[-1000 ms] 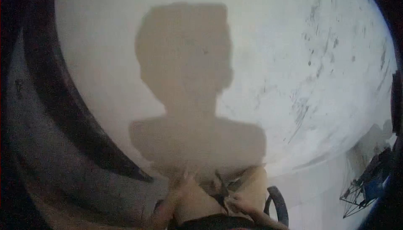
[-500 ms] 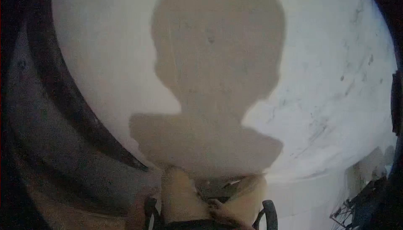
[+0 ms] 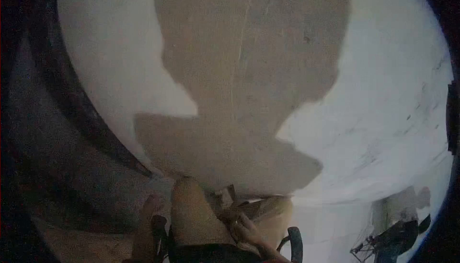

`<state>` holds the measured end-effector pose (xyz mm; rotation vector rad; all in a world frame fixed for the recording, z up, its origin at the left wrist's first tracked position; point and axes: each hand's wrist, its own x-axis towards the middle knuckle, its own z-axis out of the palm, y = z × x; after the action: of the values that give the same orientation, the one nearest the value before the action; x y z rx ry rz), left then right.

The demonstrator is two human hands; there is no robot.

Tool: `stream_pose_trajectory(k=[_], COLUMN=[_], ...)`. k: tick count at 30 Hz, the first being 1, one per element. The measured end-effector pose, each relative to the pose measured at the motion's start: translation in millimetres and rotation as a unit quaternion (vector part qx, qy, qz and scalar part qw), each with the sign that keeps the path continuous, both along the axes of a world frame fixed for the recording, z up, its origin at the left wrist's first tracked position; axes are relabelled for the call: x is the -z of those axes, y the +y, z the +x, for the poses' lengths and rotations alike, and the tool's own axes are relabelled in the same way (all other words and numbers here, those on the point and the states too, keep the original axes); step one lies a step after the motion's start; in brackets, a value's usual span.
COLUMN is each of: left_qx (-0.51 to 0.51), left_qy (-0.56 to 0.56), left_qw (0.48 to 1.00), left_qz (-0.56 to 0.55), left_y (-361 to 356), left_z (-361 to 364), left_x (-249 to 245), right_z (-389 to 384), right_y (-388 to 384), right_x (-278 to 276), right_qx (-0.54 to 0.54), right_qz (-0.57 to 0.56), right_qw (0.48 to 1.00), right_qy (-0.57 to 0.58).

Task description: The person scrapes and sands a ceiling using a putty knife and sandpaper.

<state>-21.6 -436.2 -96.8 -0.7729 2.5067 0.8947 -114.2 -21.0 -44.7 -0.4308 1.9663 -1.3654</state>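
Dim light blurs my hands. My right hand (image 3: 245, 229) rests low between my thighs, its fingers loosely stretched along the inside of my bare left thigh (image 3: 194, 215); I make out nothing in it. Just beyond it, between the knees, shows a small pale, squarish thing (image 3: 224, 198) that I cannot name. Outside the left armrest (image 3: 159, 227) a dark, reddish limb shape reaches up, probably my left forearm and hand (image 3: 152, 205); its fingers are too dim to make out.
A white wall (image 3: 110, 71) with smudges stands close ahead, carrying the large shadow (image 3: 249, 47) of a head and shoulders. A dark curved band (image 3: 86, 100) runs down the left. The right armrest (image 3: 295, 244) flanks me. Dark, wiry objects (image 3: 393, 239) stand at the lower right.
The shadow has grown larger on the wall. My legs and the chair sit further left in view. More of the left limb shape and the pale thing between the knees now shows.
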Motion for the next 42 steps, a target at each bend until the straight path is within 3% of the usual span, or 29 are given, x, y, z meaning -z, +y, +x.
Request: stream_pose_trajectory(k=[1,4,8,12,15,18,21,24,28,30,33,36,39,42], left_qx=[0.006,0.023,0.047,0.059,0.076,0.089,0.097,0.063,0.093,0.105,0.124,0.071,0.121,0.162], left_qy=[0.010,0.044,0.064,0.064,0.131,0.049,-0.037,0.063,0.043,0.032,-0.061,-0.046,0.067,0.082], left_qw=[1.000,0.999,0.996,0.995,0.986,0.993,0.993,0.995,0.995,0.993,0.988,0.994,0.990,0.983], left_qz=[0.004,0.017,0.034,0.038,0.069,0.063,0.061,-0.034,0.020,-0.038,0.062,0.062,-0.014,-0.002], left_y=[1,7,13,18,11,-7,-9,1,-6,11,9,-15,-28,-24], left_z=[-7,-29,-47,-48,-48,-64,-68,-65,-64,-64,-63,-61,-59,-53], left_x=[-1,-4,-6,-5,30,66,83,93,86,15,-57,39,104,36], right_z=[-8,-27,-38,-50,-61,-60,-58,-46,-40,-37,-32,-19,-15,-11], right_y=[-12,-41,-62,-93,-125,-140,-154,-163,-166,-175,-178,-189,-196,-201], right_x=[-44,-150,-216,-255,-277,-313,-328,-339,-355,-355,-352,-373,-365,-370], right_qx=[0.014,0.024,0.103,0.209,0.223,0.211,0.220,0.229,0.208,0.236,0.242,0.250,0.257,0.253], right_qz=[-0.005,-0.095,-0.256,-0.293,-0.350,-0.375,-0.432,-0.451,-0.460,-0.458,-0.452,-0.454,-0.444,-0.444], right_qw=[1.000,0.992,0.961,0.926,0.888,0.881,0.860,0.856,0.858,0.851,0.852,0.849,0.852,0.854], right_qy=[-0.016,0.080,0.029,0.112,0.198,0.195,0.159,0.108,0.091,0.098,0.106,0.106,0.106,0.099])
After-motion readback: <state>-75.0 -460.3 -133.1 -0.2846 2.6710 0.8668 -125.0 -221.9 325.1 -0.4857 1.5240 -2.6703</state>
